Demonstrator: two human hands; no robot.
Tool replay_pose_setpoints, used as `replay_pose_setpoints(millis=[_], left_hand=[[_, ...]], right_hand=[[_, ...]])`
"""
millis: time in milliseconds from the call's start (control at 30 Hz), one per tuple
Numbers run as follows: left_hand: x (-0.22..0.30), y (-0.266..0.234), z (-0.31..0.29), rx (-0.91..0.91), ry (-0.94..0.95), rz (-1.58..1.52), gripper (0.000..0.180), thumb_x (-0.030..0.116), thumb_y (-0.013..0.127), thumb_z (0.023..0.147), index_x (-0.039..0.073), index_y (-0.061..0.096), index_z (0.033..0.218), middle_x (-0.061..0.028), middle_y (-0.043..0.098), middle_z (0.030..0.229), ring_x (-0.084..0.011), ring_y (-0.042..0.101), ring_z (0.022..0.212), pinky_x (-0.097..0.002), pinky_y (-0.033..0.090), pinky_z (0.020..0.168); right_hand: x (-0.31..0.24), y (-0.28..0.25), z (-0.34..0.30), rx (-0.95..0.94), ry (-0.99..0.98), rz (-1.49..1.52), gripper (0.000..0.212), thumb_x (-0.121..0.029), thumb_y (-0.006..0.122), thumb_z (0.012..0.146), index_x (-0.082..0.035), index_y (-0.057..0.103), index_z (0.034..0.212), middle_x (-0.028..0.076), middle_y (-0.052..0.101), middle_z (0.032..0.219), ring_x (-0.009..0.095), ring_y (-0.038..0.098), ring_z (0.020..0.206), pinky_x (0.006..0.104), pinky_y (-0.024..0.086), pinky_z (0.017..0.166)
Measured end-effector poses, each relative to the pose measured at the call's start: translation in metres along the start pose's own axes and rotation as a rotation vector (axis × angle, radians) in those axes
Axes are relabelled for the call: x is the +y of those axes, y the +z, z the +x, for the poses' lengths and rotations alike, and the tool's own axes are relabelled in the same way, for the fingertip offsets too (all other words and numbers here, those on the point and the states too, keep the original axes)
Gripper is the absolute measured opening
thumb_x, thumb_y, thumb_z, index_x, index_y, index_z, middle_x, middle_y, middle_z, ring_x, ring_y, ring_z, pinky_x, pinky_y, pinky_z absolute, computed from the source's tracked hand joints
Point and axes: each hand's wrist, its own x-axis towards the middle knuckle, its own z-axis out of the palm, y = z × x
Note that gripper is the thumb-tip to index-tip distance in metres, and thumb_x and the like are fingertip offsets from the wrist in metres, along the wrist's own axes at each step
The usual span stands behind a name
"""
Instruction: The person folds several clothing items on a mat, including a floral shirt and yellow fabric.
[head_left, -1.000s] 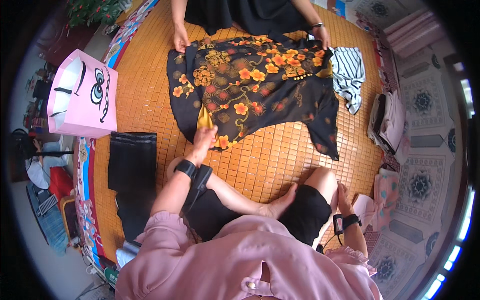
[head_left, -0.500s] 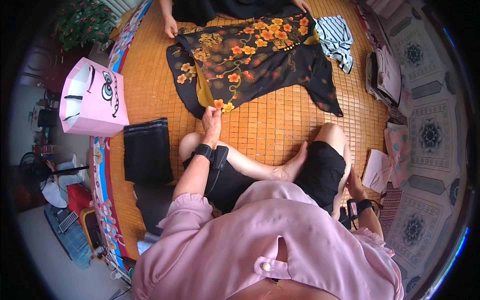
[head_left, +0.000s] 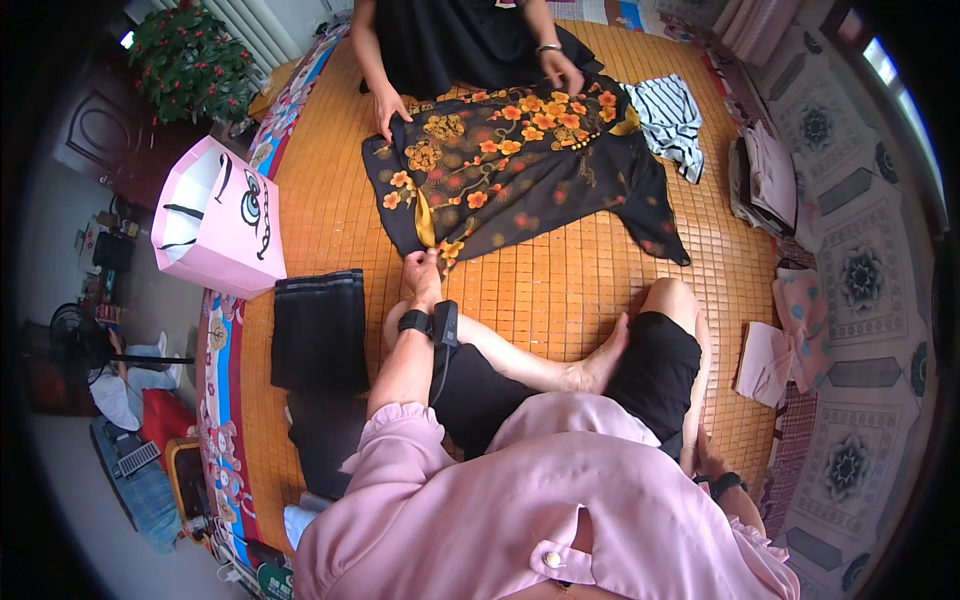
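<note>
A black floral top (head_left: 500, 185) with orange blossoms and sheer sleeves lies spread on the mat in front of me. My left hand (head_left: 423, 278) pinches its near left corner, next to a strip of yellow lining. Down by my right leg, my right hand (head_left: 710, 458) rests low with its fingers stretched out, holding nothing I can see; the leg and sleeve partly cover it. Across from me, another person's hand (head_left: 388, 108) touches the top's far left edge. That person's other hand (head_left: 562, 72) is over its far edge, fingers bent.
A tiled bamboo mat (head_left: 560, 290) covers the surface. On my left are a pink paper bag (head_left: 225, 225) and folded black clothing (head_left: 318, 330). A striped garment (head_left: 665, 120) lies at the far right. Folded clothes (head_left: 765, 185) and pink pieces (head_left: 765, 362) sit along the right edge.
The other person's right-side hand has come off the top's far corner and moved inward. My left hand keeps its pinch on the near corner. The whole view has shifted slightly.
</note>
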Motion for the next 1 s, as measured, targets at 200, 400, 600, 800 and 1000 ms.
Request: replay_pose_setpoints(millis=[200,400,600,800,1000], left_hand=[[0.002,-0.010,0.002,-0.192,-0.124,0.249,0.020,0.009,0.061,0.072,-0.001,0.057,0.089,-0.0080,0.060,0.079,-0.0190,0.057,0.073,-0.0326,0.046,0.068],[0.017,-0.011,-0.025,-0.348,0.105,0.317,0.016,0.010,0.051,0.075,0.004,0.054,0.090,-0.0150,0.059,0.082,-0.0297,0.058,0.079,-0.0393,0.045,0.069],[0.062,-0.005,-0.177,-1.394,0.562,0.660,0.027,0.033,0.052,0.081,0.007,0.059,0.082,-0.0112,0.062,0.074,-0.0274,0.059,0.073,-0.0407,0.044,0.064],[0.080,-0.031,-0.217,-1.369,0.889,1.078,0.043,0.042,0.042,0.084,0.005,0.063,0.079,-0.0150,0.063,0.077,-0.0292,0.061,0.077,-0.0430,0.045,0.068],[0.083,-0.035,-0.227,-1.255,0.993,1.080,0.046,0.045,0.045,0.083,0.001,0.057,0.091,-0.0155,0.059,0.086,-0.0287,0.055,0.088,-0.0411,0.038,0.077]], right_hand=[[-0.009,0.006,0.008,-0.065,0.413,0.477,0.059,-0.016,0.053,0.077,0.005,0.028,0.126,0.020,0.055,0.086,0.031,0.055,0.075,0.0366,0.044,0.061],[-0.009,0.005,0.019,-0.017,0.625,0.791,0.051,-0.023,0.048,0.080,0.004,0.034,0.121,0.020,0.056,0.087,0.029,0.056,0.078,0.0358,0.044,0.064],[-0.008,0.016,0.022,0.055,0.718,0.873,0.046,-0.030,0.042,0.083,0.003,0.040,0.116,0.019,0.057,0.089,0.028,0.057,0.081,0.0349,0.044,0.067],[-0.029,0.030,0.033,0.093,0.758,0.925,0.047,-0.036,0.037,0.087,0.002,0.046,0.111,0.018,0.058,0.090,0.027,0.057,0.085,0.0340,0.044,0.071],[-0.048,0.026,0.033,0.140,0.874,0.985,0.052,-0.043,0.032,0.090,0.001,0.052,0.106,0.018,0.059,0.091,0.025,0.058,0.088,0.0332,0.044,0.074]])
